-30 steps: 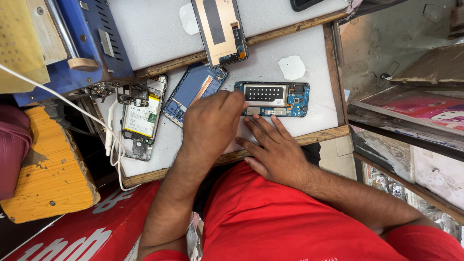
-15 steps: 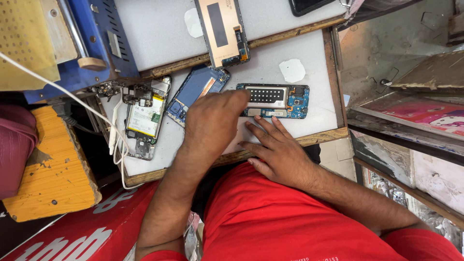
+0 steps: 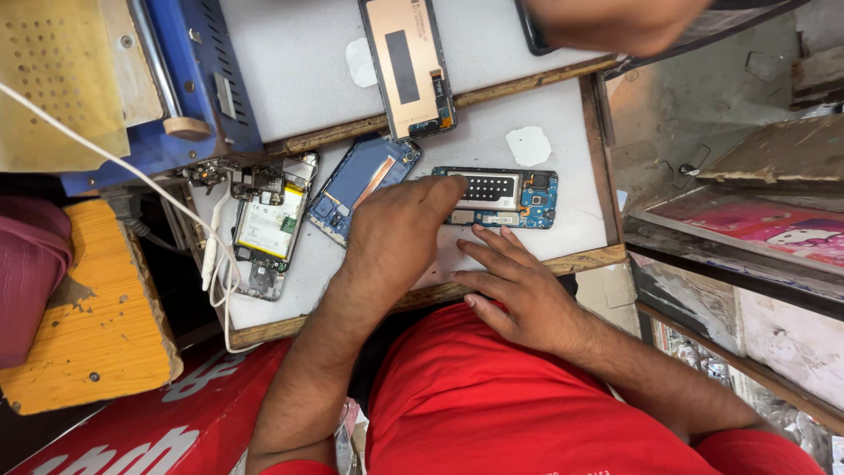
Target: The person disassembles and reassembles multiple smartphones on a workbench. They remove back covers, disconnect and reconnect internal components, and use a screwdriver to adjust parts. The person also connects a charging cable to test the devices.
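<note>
My left hand fingertips rest on the opened phone frame, grip loose, holding nothing. Frame's long axis runs 9-to-3. Right hand lies flat at its 6, empty.

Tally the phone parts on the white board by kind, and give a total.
Opened phones with battery showing: 1
Blue frames: 1
Blue circuit assemblies: 1, under the left hand and by the right hand
Screen panels: 1
Total: 4
</note>
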